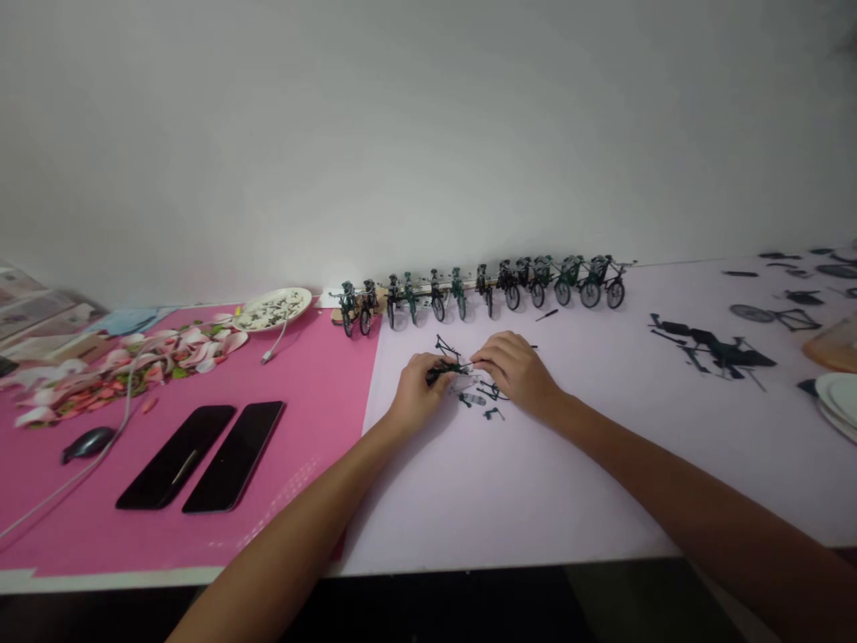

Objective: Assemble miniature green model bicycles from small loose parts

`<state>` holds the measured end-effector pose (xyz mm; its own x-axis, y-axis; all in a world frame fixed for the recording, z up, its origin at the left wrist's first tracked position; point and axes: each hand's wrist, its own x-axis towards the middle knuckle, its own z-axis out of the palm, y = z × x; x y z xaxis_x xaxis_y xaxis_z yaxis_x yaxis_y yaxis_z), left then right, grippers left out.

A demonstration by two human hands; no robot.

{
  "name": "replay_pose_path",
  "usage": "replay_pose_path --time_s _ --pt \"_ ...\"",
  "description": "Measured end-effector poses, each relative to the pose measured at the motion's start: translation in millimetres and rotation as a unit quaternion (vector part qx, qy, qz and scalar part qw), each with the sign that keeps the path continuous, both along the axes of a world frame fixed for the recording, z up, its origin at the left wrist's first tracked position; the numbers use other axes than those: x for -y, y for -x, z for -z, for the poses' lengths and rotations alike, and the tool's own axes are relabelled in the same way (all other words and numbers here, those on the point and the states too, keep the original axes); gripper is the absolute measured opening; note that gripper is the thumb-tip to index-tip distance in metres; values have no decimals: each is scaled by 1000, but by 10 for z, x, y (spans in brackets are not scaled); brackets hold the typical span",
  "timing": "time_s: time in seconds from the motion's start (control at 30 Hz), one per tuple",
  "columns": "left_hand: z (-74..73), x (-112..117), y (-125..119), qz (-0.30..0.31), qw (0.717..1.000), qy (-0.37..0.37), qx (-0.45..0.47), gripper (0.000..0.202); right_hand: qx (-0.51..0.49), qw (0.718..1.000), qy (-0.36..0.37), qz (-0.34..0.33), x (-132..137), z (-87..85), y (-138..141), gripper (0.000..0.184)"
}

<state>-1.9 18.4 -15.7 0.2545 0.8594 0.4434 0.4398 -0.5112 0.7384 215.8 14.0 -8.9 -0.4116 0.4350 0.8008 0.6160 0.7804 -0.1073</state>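
My left hand [419, 393] is closed around a small dark green miniature bicycle frame [447, 359] on the white table sheet [536, 482]. My right hand [515, 368] lies over the same spot with fingers curled, pinching at the frame's right end; what it grips is hidden. Small loose black parts [482, 404] lie just in front of both hands. A row of several finished green and black miniature bicycles [482, 286] stands against the wall behind my hands.
Two black phones [204, 454] lie on a pink mat [80, 527] at left, beside a mouse [87, 442] and cable. A plate [273, 309] of small pieces and a pile of pink petals [120, 366] sit behind. Black bicycle parts [719, 350] and white plates [840, 400] lie at right.
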Motion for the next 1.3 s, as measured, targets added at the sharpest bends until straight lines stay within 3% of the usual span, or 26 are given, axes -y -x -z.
replay_pose_path --time_s 0.27,0.47,0.57,0.97,1.17,1.3 --pt "29 7 -18 11 1000 -4 -3 18 33 998 44 40 1 9 -42 34" --pt "0 24 -14 4 1000 -8 1 18 26 992 121 21 111 -65 5 7" --pt "-1 18 -6 -1 1000 -7 1 20 30 990 139 8 114 -64 8 6" --pt "18 31 -17 19 1000 -22 -6 22 73 993 80 52 19 -5 -38 35" --pt "0 15 6 8 999 -36 -10 22 66 991 111 30 107 -58 -4 7" --pt "15 -7 19 -2 999 -39 -10 21 74 989 124 18 69 28 -13 4"
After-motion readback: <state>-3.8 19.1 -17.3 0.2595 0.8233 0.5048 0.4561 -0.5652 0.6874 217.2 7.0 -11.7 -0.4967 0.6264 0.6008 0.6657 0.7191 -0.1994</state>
